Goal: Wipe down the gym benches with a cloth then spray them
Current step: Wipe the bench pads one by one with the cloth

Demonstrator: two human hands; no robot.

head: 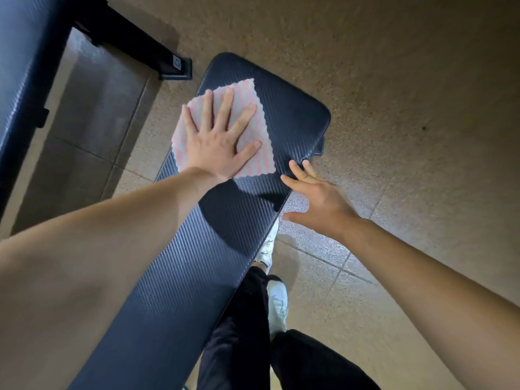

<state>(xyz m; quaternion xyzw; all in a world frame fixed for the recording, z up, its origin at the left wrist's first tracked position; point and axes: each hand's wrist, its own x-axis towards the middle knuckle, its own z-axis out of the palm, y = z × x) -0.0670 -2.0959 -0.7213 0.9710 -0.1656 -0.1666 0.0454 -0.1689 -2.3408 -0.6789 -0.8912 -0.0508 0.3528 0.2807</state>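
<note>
Square cloth (244, 91), pale pink-and-white striped with scalloped edges, lying flat near the far rounded end of the tabletop (292, 114), a long dark gym-bench pad with a ribbed, carbon-fibre-like weave. The left hand (216, 147) presses on the cloth, its grip spread flat with fingers splayed. The right hand (318, 198), its grip loose and holding nothing, hovers at the tabletop's right edge.
</note>
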